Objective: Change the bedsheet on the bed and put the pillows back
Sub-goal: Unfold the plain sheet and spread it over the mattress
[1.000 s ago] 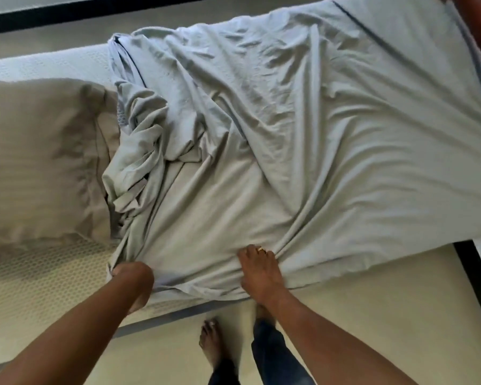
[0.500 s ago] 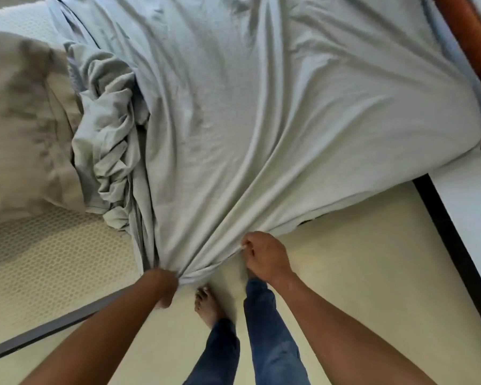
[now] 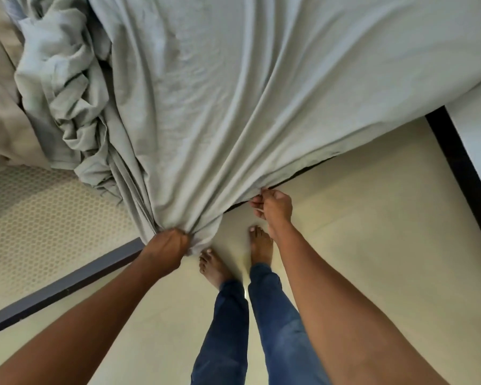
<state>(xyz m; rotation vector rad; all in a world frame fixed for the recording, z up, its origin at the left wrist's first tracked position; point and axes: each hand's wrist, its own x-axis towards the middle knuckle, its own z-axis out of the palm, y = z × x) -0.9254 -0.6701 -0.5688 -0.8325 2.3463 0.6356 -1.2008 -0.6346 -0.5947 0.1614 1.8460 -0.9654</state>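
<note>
We've dragged the sheet (image 3: 220, 93) further off the mattress (image 3: 39, 218) — left hand (image 3: 168, 247) fisted in bunched cloth, right hand (image 3: 274, 208) pinching its edge — stripping looks nearly done.

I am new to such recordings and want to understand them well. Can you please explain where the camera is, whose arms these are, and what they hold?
There is no machine here. A person works with bare hands, and the camera sits on that person's head, looking down. So the arms, the jeans and the bare feet on the floor belong to the wearer. The left hand grips a bunch of the grey-green bedsheet; the right hand pinches its edge further along. The sheet is spread over the bed and crumpled in a heap at the picture's left. Beside that heap lies a beige pillow; below it the bare mattress shows.
</note>
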